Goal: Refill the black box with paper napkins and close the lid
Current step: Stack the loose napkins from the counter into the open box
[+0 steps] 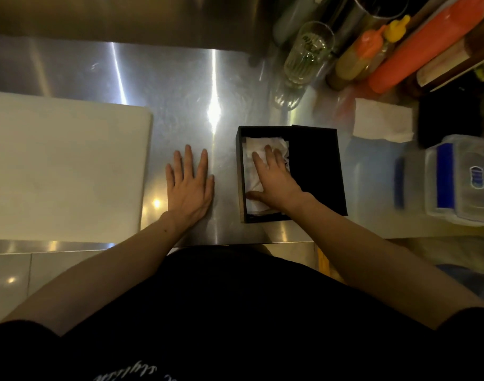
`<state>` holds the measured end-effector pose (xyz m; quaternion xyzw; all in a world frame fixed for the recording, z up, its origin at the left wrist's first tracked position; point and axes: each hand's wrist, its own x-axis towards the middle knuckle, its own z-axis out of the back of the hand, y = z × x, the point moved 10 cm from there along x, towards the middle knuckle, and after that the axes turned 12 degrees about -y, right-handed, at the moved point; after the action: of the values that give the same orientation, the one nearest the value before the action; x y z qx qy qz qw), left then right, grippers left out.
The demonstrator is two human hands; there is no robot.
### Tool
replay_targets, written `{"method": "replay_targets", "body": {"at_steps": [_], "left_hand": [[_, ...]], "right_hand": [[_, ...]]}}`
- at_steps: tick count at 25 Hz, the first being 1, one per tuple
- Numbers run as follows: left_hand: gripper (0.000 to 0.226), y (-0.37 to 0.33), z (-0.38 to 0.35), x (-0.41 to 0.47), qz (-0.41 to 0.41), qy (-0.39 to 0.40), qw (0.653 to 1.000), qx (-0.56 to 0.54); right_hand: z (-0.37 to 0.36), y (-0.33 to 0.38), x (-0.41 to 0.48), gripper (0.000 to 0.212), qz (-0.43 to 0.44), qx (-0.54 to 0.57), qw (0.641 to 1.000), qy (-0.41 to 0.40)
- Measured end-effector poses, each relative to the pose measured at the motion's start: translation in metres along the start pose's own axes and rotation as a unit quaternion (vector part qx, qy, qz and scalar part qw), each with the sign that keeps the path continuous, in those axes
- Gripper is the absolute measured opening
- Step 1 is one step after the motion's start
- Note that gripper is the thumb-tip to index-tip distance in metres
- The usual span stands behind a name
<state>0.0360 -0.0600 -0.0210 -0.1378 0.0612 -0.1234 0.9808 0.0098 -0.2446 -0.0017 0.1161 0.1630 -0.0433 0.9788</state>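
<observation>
- The square black box [291, 174] is placed on the steel counter [180, 86], near its front edge, with its flat black lid [316, 169] partly over the right side.
- The crumpled white paper napkins [258, 149] inside are pressed by the right hand [275, 180], fingers spread flat, nothing gripped.
- The left hand [190, 185] is laid flat on the counter, fingers apart.
- The napkins are judged soft and light; the stiff lid is best taken at its edges.

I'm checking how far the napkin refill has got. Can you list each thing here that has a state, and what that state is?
black box: open, upright on the steel counter.
lid: open, not yet closed.
paper napkins: inside the box, crumpled, pressed from above.
right hand: flat, palm down on the napkins.
left hand: flat on the counter, holding nothing.
glass: upright.
plastic container: lid on.
</observation>
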Motion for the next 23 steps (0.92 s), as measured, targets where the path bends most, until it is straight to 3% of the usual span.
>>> {"method": "replay_targets", "body": {"at_steps": [4, 8, 11, 15, 23], "left_hand": [[0.061, -0.027, -0.007, 0.018, -0.012, 0.012, 1.0, 0.002], [0.06, -0.034, -0.019, 0.015, -0.003, 0.017, 1.0, 0.002], [0.06, -0.034, -0.019, 0.012, -0.008, -0.006, 1.0, 0.018], [0.061, -0.036, -0.019, 0.013, 0.004, -0.012, 1.0, 0.027], [0.062, -0.037, -0.02, 0.014, 0.021, -0.012, 0.999, 0.041]], "right_hand": [[0.012, -0.018, -0.007, 0.099, 0.006, 0.053, 0.999, -0.004], [0.068, -0.02, -0.02, 0.067, 0.072, 0.222, 0.964, -0.126], [0.114, -0.076, -0.02, 0.047, 0.041, 0.297, 0.922, -0.243], [0.137, -0.197, -0.004, 0.036, -0.017, 0.264, 0.914, -0.307], [0.131, -0.35, 0.043, 0.034, -0.123, 0.144, 0.954, -0.233]]}}
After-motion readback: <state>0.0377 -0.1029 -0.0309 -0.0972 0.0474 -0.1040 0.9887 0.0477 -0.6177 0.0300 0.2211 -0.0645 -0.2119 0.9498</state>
